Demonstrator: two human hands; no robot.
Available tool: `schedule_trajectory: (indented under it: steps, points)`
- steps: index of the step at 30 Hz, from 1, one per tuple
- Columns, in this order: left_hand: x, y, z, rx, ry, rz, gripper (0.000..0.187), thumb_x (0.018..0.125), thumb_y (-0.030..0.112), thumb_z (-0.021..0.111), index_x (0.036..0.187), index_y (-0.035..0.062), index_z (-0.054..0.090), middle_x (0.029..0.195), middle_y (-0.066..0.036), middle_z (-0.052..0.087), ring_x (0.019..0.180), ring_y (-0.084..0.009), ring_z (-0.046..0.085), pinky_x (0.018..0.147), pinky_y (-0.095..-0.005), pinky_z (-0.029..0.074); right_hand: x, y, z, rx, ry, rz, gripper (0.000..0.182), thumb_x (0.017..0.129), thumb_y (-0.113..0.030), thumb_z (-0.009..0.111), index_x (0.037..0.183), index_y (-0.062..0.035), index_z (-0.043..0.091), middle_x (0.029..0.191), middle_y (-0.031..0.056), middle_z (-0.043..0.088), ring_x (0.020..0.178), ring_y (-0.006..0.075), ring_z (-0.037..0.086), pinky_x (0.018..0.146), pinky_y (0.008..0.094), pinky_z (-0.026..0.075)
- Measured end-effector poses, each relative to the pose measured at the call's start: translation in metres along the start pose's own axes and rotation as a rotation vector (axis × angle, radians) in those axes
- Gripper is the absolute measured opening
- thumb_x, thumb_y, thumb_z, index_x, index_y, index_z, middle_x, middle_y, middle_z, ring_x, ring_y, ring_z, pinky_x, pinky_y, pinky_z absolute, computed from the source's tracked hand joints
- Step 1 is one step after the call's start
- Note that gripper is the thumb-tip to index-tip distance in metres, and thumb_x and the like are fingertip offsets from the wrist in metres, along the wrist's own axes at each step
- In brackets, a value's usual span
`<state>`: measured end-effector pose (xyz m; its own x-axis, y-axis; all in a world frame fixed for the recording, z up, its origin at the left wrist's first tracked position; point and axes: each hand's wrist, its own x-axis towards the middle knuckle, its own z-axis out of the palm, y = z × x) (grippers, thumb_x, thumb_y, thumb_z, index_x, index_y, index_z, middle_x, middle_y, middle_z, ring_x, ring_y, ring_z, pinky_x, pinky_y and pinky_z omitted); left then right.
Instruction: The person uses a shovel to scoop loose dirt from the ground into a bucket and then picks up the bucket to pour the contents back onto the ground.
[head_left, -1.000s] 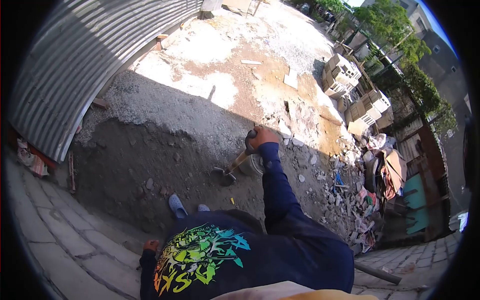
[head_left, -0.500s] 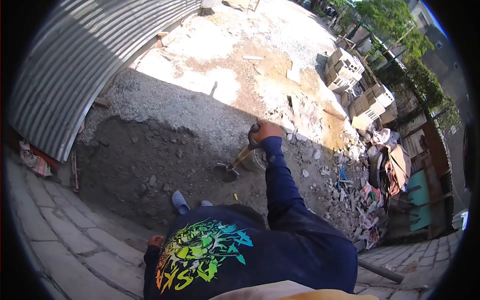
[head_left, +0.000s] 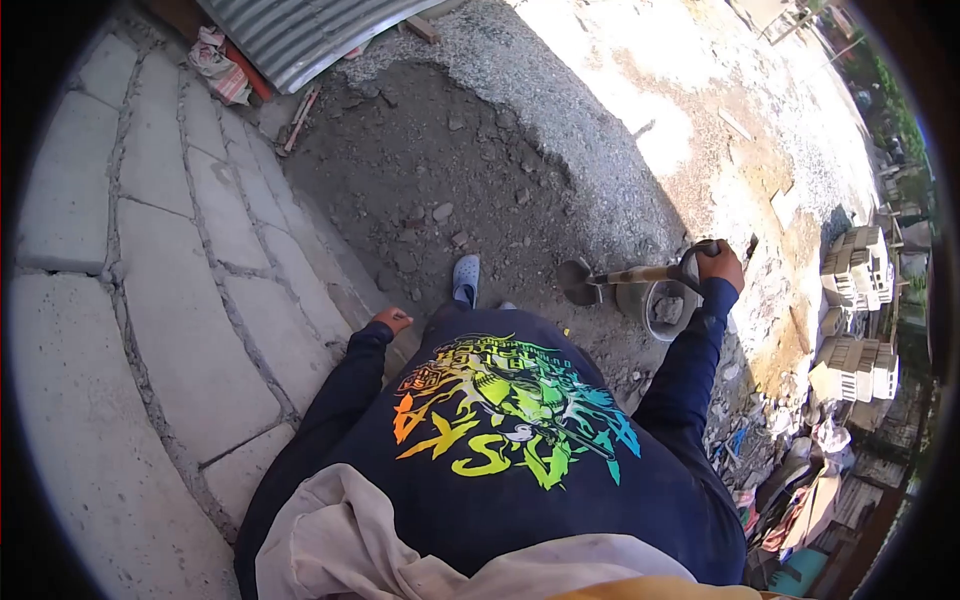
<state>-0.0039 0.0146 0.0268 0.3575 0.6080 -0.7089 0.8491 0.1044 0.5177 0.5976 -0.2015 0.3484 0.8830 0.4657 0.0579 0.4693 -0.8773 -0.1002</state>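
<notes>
My right hand [head_left: 722, 268] is wrapped round the dark grip of a short shovel [head_left: 640, 275]. The shovel has a wooden shaft, and its metal blade rests against the dark soil. Just beneath the shaft stands a bucket [head_left: 628, 303] with grey material inside. My left hand [head_left: 394, 319] hangs beside my body near the block wall, its fingers curled and nothing visible in them. One grey clog [head_left: 466, 279] shows on the ground in front of me.
A wall of grey blocks [head_left: 185, 330] runs close along my left. Dug soil [head_left: 400, 150] and gravel [head_left: 560, 75] lie ahead, beside corrugated metal sheeting [head_left: 310, 35]. Hollow blocks [head_left: 858, 270] are stacked at the right, with rubble and rubbish [head_left: 800, 480] nearer.
My view has turned left and down, bringing more of the block wall and my left arm into sight. My right hand still grips the shovel beside the bucket.
</notes>
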Motion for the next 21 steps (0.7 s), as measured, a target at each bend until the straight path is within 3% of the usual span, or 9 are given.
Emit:
schedule_trajectory:
  steps: [9, 12, 13, 21]
  points:
    - [-0.018, 0.021, -0.002, 0.084, 0.052, 0.045, 0.050, 0.080, 0.047, 0.072, 0.110, 0.0072, 0.066, 0.108, -0.015, 0.067, 0.101, -0.0285, 0.064, 0.089, -0.0381, 0.049, 0.003, -0.004, 0.001, -0.066, -0.035, -0.016, 0.043, 0.074, -0.038, 0.065, 0.108, -0.0124, 0.066, 0.104, 0.0167, 0.068, 0.098, 0.0378, 0.065, 0.083, 0.0461, 0.052]
    - [-0.019, 0.022, -0.001, 0.070, 0.023, 0.067, 0.050, 0.080, 0.048, 0.072, 0.110, 0.0075, 0.066, 0.108, -0.015, 0.067, 0.102, -0.0285, 0.063, 0.089, -0.0381, 0.049, 0.014, 0.012, 0.020, -0.053, 0.013, -0.031, 0.045, 0.075, -0.043, 0.065, 0.110, -0.0157, 0.067, 0.105, 0.0156, 0.068, 0.099, 0.0367, 0.065, 0.084, 0.0457, 0.052]
    - [-0.018, 0.022, 0.000, 0.069, 0.022, 0.055, 0.050, 0.080, 0.048, 0.072, 0.110, 0.0075, 0.066, 0.108, -0.015, 0.067, 0.102, -0.0285, 0.063, 0.089, -0.0381, 0.049, 0.013, 0.007, 0.013, -0.071, -0.068, -0.001, 0.049, 0.075, -0.043, 0.063, 0.117, -0.0178, 0.065, 0.112, 0.0145, 0.067, 0.102, 0.0359, 0.064, 0.086, 0.0448, 0.051]
    - [-0.005, 0.005, -0.005, 0.029, 0.047, 0.025, 0.053, 0.079, 0.049, 0.071, 0.111, 0.0072, 0.065, 0.110, -0.016, 0.067, 0.105, -0.0299, 0.062, 0.092, -0.0381, 0.047, 0.011, 0.003, 0.010, -0.116, -0.073, -0.016, 0.048, 0.075, -0.045, 0.064, 0.113, -0.0156, 0.066, 0.109, 0.0151, 0.067, 0.102, 0.0377, 0.063, 0.086, 0.0451, 0.050]
